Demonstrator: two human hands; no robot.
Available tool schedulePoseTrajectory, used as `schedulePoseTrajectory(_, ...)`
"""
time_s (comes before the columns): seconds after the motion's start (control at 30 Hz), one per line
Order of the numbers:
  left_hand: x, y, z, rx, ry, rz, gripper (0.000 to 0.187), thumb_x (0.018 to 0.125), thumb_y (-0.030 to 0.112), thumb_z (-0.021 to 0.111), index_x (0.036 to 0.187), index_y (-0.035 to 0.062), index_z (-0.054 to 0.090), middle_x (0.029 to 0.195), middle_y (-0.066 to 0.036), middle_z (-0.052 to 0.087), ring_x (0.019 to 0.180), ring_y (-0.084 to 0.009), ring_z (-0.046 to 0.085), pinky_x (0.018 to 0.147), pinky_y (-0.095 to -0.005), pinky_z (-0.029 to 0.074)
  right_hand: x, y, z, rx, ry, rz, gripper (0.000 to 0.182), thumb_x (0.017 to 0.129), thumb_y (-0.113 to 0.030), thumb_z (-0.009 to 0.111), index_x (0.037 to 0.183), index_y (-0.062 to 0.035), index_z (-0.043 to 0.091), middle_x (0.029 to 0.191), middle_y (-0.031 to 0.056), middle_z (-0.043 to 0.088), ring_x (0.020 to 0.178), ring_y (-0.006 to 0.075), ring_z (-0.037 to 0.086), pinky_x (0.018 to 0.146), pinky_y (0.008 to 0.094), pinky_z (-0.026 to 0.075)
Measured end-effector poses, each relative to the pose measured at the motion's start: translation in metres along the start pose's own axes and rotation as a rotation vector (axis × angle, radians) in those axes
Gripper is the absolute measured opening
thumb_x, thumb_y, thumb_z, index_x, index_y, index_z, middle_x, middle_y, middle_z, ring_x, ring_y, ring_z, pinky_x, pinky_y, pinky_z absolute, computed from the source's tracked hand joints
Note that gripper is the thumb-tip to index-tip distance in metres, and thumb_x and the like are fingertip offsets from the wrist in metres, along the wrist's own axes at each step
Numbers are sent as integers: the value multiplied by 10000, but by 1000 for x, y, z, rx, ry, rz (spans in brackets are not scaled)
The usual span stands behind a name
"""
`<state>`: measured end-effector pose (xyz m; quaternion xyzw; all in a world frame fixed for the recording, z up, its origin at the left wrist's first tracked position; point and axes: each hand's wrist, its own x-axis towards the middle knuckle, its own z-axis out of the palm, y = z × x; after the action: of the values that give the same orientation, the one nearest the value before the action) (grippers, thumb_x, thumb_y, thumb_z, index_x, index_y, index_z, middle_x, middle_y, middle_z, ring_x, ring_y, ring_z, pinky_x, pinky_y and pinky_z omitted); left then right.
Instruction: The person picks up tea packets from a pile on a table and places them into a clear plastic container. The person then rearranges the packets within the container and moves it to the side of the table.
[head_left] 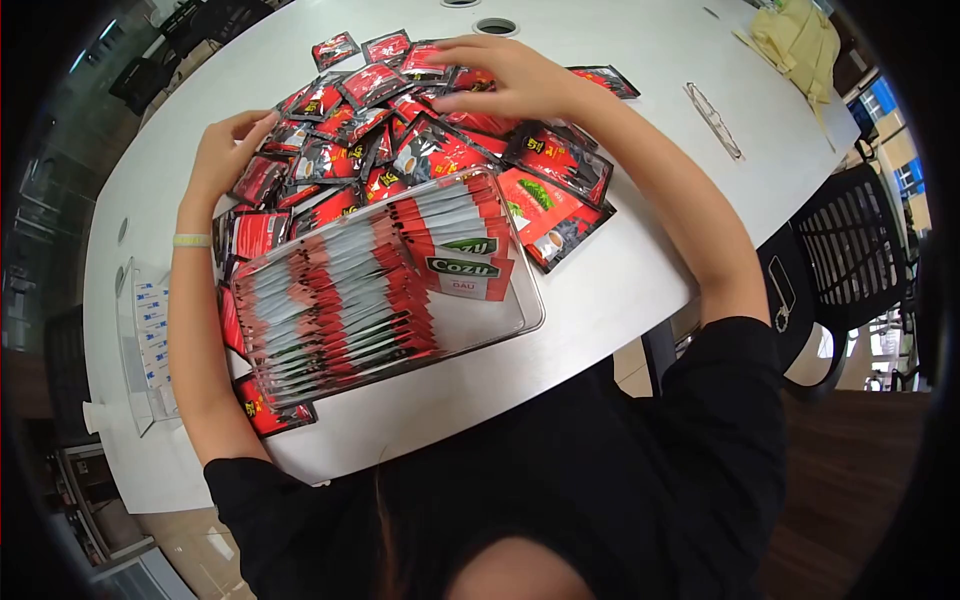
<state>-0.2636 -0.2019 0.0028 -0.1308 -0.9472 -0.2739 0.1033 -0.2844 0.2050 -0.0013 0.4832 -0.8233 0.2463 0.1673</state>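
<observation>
A loose heap of red and black sachets [370, 130] lies on the table, with both my hands at its edges. My left hand [228, 150], a pale band on its wrist, is at the heap's left side, fingers apart and holding nothing visible. On the far right side of the heap my right hand [515, 82] is open, fingers and thumb spread over the sachets. Nearer my body, between my forearms, a clear plastic tray [530, 310] holds rows of red and silver packets [340, 290] standing on edge. One "Cozy" packet [465, 278] leans at their right end.
The white table [480, 390] has round cable holes [495, 27] at its far edge. A clear stand [150, 345] is at left. Glasses [713, 122] and a yellow cloth [795, 50] lie to the right. A black mesh chair [845, 245] stands beyond the right edge.
</observation>
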Motion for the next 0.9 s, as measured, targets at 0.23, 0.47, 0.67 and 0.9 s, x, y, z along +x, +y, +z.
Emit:
schedulePoseTrajectory(0.23,-25,13,-27,116,22,15,487,947,401,630,1241,13,647,1142,-139,709,1022,-244,678,867,-337,513,-71,-77,-55,83,-331,-107,499,769,-316,763,1125,21,675,990,157,645,933,324,612,816,407,489)
schedulePoseTrajectory(0.47,-89,49,-29,251,2,-69,560,928,430,630,1291,4,608,1334,-208,598,1245,-341,565,1023,-367,444,-91,-98,-32,-323,-108,-384,250,797,-269,731,874,-42,662,614,16,567,665,226,583,641,335,495)
schedulePoseTrajectory(0.67,-127,44,28,223,77,23,585,944,427,605,1410,84,515,1443,-241,483,1388,-364,411,1134,-420,316,-87,-108,-65,371,257,187,143,932,-40,617,1049,-13,694,706,43,668,557,69,586,499,221,435)
schedulePoseTrajectory(0.9,-126,42,28,199,119,-38,600,924,434,634,1383,61,539,1431,-237,498,1364,-351,444,1131,-403,325,-81,-111,-64,692,518,74,168,1005,-44,546,1115,69,605,838,107,674,604,97,631,524,213,528)
